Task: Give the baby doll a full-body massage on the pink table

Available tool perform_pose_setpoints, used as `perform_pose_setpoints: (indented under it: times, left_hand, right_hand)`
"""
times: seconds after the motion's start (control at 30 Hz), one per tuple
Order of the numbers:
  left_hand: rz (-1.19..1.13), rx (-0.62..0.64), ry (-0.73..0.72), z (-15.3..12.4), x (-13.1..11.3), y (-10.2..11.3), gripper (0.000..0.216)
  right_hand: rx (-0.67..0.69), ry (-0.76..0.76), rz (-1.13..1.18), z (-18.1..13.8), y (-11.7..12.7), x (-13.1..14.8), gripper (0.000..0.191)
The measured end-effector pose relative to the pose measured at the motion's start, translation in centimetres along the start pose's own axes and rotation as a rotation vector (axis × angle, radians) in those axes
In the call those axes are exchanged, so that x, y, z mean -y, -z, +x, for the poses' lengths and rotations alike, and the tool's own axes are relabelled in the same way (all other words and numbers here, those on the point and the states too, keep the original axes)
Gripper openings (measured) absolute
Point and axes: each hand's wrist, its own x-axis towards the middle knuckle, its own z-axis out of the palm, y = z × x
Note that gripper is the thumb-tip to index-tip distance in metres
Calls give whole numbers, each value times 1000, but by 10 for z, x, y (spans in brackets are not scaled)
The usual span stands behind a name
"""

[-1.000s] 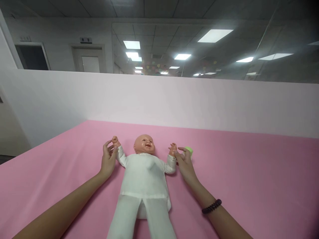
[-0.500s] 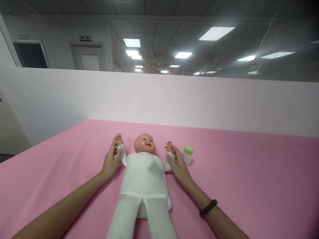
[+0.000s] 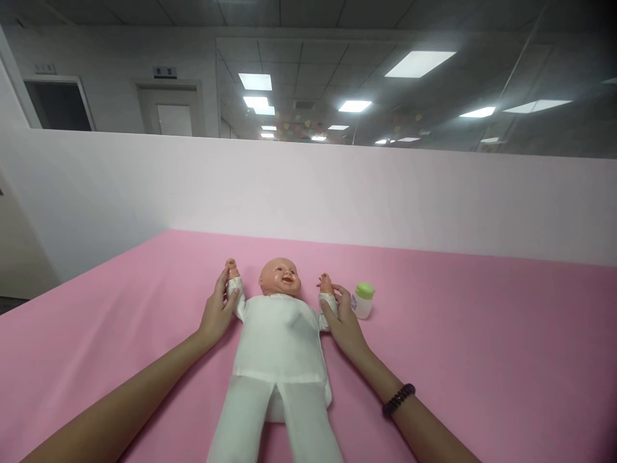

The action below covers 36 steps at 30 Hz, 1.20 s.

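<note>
A baby doll (image 3: 279,341) in white clothes lies on its back on the pink sheet (image 3: 482,360), head away from me and arms raised. My left hand (image 3: 216,315) grips the doll's sleeved forearm on the left side, just below its small fist. My right hand (image 3: 341,321) holds the doll's other forearm the same way, fingers wrapped round the sleeve. A small white bottle with a green cap (image 3: 363,299) stands upright just right of my right hand, apart from it.
A pale partition wall (image 3: 337,193) rises behind the pink surface, with glass above it. The pink surface drops off at its left edge (image 3: 72,283). A dark bead bracelet (image 3: 398,399) circles my right wrist.
Both hands slid from the doll's fists down onto its forearms and closed round the sleeves. The doll's arms were brought closer to its head, uncovering the green-capped bottle.
</note>
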Motion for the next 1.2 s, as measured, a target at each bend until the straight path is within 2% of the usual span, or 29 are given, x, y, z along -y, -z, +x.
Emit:
perform_pose_setpoints:
  times: [0.3,0.53,0.77,1.0,1.2]
  left_hand:
    - [51,46,-14,3,7,-1,60]
    - [119,169,-40,5,4,-1,46]
    - [126,272,-48,9,0,1,41]
    - [97,230,-2,10,9,-1,41]
    - [-120,128,132,8,20,-2,45]
  right_hand:
    - [77,137,-128,0,1,6,49]
    - [61,82,-294,3,2,-3,56]
    - [133,79,-304,2,4,0,49]
    - [124,-1,-235,3,5,0,50]
    - [48,21,-130,1,6,3,51]
